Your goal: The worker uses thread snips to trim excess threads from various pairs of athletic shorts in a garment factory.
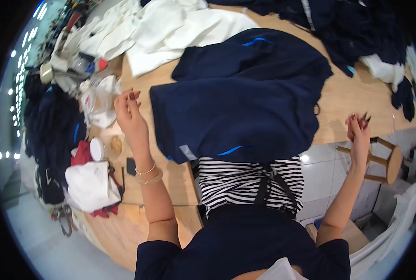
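Note:
A navy garment [236, 112] with thin bright blue curved marks lies spread on the wooden table in front of me, its near edge hanging to my striped apron. My left hand [132, 119] is raised just left of the garment, not touching it. Its fingers are curled with the tips close together; whether anything small is between them I cannot make out. Off the garment's right side, my right hand [358, 133] is closed around small thread snips [366, 118], whose dark pointed blades stick up past the fingers.
White fabric [170, 32] is heaped at the back left, and dark garments [362, 32] pile up at the back right. Clear plastic containers [97, 100] and a white-lidded jar [98, 149] stand left of my left hand. A wooden stool [386, 163] is on the floor at right.

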{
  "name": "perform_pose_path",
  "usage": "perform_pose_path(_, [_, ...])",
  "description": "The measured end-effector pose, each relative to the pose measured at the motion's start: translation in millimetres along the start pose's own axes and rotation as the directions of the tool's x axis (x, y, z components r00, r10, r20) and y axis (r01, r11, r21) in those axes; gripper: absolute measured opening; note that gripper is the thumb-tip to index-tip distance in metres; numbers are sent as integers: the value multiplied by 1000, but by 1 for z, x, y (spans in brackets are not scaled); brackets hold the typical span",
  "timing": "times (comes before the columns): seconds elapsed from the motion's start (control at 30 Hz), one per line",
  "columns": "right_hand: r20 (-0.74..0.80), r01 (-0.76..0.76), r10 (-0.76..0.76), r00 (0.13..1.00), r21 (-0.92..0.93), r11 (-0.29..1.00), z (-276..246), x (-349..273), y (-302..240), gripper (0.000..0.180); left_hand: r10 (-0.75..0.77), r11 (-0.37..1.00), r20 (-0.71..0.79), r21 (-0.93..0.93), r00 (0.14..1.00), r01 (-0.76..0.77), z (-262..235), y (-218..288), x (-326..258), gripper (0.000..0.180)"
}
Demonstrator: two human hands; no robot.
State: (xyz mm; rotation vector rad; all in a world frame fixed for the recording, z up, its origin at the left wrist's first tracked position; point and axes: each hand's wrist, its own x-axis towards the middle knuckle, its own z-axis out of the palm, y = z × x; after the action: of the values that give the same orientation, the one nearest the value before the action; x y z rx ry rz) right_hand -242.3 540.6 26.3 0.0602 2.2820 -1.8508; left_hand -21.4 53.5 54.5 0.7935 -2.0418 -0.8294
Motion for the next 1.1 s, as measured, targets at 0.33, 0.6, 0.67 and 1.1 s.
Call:
perform_pose_path(0.33, [236,-126,176,956,-211,969,36,-36,21,26,-643,760,324,385,694,524,-51,-52,-137,21])
perform_pose_path(0.6, [473,-162,97,876,99,982,70,-38,26,24,-628,593,168,-528,760,608,-101,-98,-141,39])
perform_pose_path(0.67, [364,-152,81,928,170,974,48,-43,10,23,-410,912,214,121,887,393,-76,-31,-116,49])
perform_pose_path(1.1, [47,15,-12,999,-60,998,51,-15,10,43,-525,849,472,356,709,391,-31,-42,-118,37])
